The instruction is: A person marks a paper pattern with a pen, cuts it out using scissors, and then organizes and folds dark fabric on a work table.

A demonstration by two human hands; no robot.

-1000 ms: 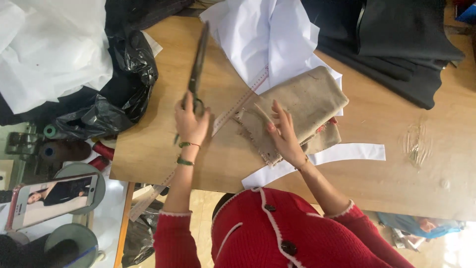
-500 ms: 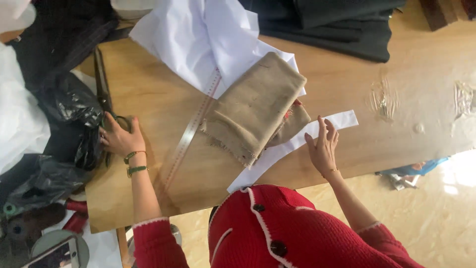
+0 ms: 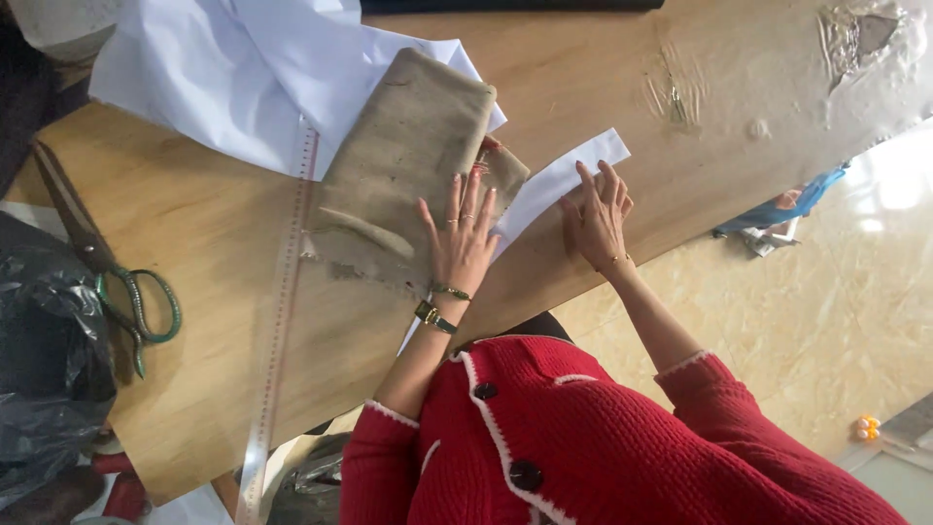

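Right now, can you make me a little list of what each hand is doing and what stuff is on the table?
left hand: flat, fingers spread, on the folded tan fabric
right hand: flat on the white paper strip
scissors: green-handled, lying untouched near the table's left edge
ruler: long and clear, lying left of the tan fabric
white sheets: under the fabric's far end
table: wooden
sleeves: red knit
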